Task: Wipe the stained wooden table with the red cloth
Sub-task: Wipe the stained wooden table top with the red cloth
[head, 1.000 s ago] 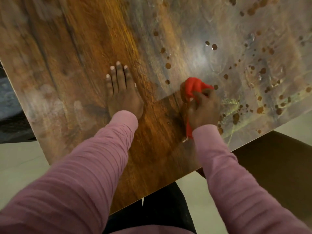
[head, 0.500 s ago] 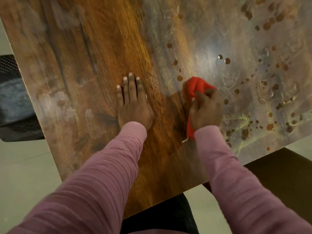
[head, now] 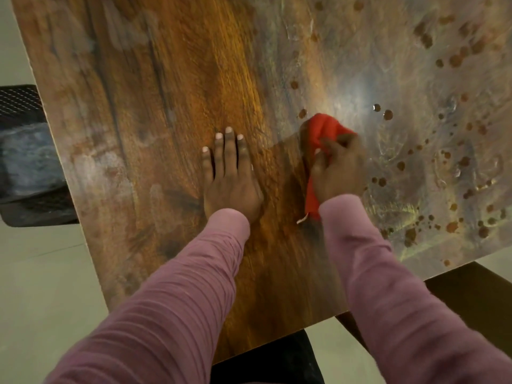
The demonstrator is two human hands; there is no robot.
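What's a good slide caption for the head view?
Right hand grips a red cloth on the stained wooden table while the left hand rests flat beside it.

Ribbed mauve-pink long sleeves reach both wrists.

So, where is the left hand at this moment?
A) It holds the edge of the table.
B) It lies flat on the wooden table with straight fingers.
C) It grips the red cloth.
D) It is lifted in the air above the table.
B: the left hand lies palm down on the wooden table with its fingers straight, while the right hand grips the red cloth.
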